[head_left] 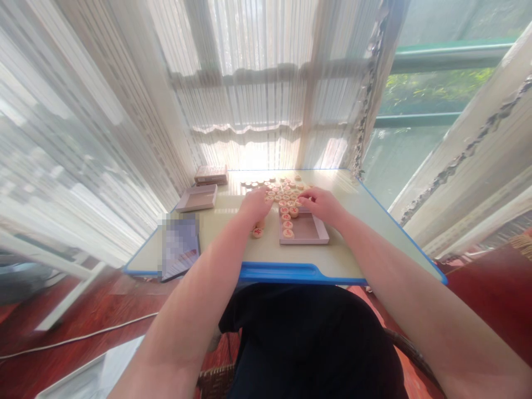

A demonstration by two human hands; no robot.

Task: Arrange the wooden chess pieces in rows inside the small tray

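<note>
At the left side of the pale table (366, 208), a flat tablet-like slab (183, 249) lies partly blurred out. Beyond it sits a shallow open tray (198, 198), its flat floor showing, and just behind that a closed-looking box (211, 175) rests near the far edge. Next comes the left hand (255, 204), palm down over the table, fingertips hidden; whether it grips anything I cannot tell. Close below its wrist lie a couple of round pieces (257, 233). Many more loose discs (284, 197) with red marks spread between and beyond the hands. Nearer the person, an open shallow box (307, 228) holds red-marked discs (287, 225) lined along its left wall, its right part bare. The right hand (319, 200) reaches over the box's far side, fingers bent, fingertips at a disc; whether they pinch it is unclear.
</note>
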